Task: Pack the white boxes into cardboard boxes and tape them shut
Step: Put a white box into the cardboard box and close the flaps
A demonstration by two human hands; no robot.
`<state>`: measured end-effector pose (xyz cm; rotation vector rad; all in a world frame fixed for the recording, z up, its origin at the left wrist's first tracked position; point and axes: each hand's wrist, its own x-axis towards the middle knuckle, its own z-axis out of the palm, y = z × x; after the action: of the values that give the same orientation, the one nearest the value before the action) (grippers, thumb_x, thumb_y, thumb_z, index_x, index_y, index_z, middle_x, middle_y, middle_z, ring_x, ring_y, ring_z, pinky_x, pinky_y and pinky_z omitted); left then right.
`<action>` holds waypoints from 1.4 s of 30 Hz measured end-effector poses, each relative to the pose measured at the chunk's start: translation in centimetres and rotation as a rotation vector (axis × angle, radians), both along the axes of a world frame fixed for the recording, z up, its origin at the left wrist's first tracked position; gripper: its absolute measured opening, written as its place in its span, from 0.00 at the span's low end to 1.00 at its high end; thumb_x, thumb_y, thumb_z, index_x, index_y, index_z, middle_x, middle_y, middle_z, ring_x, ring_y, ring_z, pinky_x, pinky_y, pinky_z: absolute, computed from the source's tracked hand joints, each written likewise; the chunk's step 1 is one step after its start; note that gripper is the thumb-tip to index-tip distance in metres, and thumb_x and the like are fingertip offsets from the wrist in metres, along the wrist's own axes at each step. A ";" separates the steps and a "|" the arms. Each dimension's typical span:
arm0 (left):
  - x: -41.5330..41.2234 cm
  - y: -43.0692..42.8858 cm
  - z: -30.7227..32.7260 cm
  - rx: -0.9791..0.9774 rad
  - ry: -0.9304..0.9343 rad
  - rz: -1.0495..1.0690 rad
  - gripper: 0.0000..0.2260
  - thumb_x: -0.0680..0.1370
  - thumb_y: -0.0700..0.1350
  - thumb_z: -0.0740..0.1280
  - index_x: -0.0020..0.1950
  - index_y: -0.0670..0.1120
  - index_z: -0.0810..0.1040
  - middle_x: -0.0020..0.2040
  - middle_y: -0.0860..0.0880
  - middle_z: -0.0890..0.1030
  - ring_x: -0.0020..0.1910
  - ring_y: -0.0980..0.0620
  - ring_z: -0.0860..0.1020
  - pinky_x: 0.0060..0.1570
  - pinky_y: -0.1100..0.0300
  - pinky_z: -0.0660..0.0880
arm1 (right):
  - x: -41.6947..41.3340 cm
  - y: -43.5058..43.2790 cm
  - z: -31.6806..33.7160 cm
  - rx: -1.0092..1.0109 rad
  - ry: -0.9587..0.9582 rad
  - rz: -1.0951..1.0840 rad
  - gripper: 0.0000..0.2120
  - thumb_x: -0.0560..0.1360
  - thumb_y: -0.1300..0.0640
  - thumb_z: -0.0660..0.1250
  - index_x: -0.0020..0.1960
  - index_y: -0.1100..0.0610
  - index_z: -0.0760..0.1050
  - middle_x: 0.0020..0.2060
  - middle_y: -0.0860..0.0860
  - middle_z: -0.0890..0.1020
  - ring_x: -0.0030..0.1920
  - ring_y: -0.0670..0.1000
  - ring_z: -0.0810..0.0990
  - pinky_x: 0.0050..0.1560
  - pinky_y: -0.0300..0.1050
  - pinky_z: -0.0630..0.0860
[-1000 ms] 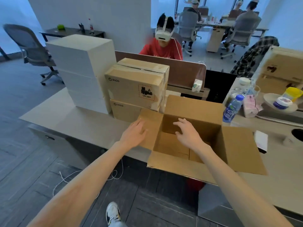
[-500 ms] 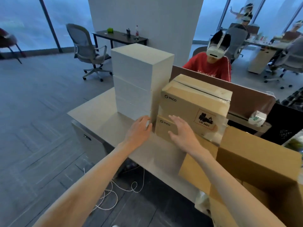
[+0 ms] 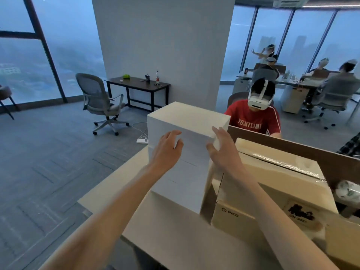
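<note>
Left grip (image 3: pixel 167 151) lies open with loose, spread fingers against the front face of the top plain white rectangular carton (image 3: pixel 187 119), while the right grip (image 3: pixel 222 151), also open, straddles that carton's right front corner, thumb on the front face and fingers along the side. That carton tops a stack of white cartons (image 3: pixel 181 184) standing on the pale beige worktop (image 3: pixel 175 242), just beside a tape-sealed brown cardboard box printed PICO (image 3: pixel 272 172). Behind a brown desk divider (image 3: pixel 292 149) sits a person in a red shirt wearing a white headset (image 3: pixel 257 121). Beyond lie a grey carpeted floor (image 3: pixel 48 152), a grey swivel chair (image 3: pixel 99 102), a dark side table (image 3: pixel 138 84), a white pillar (image 3: pixel 163 45) and tall windows (image 3: pixel 19 65).
</note>
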<state>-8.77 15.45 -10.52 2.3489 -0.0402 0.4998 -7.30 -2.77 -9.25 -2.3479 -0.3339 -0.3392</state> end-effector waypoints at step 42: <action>13.7 15.8 9.5 -0.811 0.449 -0.921 0.27 0.66 0.51 0.68 0.65 0.56 0.74 0.55 0.48 0.83 0.53 0.44 0.81 0.48 0.50 0.78 | -4.3 7.1 8.5 0.800 -0.073 -0.415 0.24 0.65 0.63 0.72 0.58 0.47 0.72 0.42 0.44 0.85 0.42 0.41 0.84 0.33 0.32 0.77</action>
<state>4.90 31.20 -1.03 1.3748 -0.5623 -0.4103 -11.64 4.37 -0.72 -1.5944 0.2367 -0.6225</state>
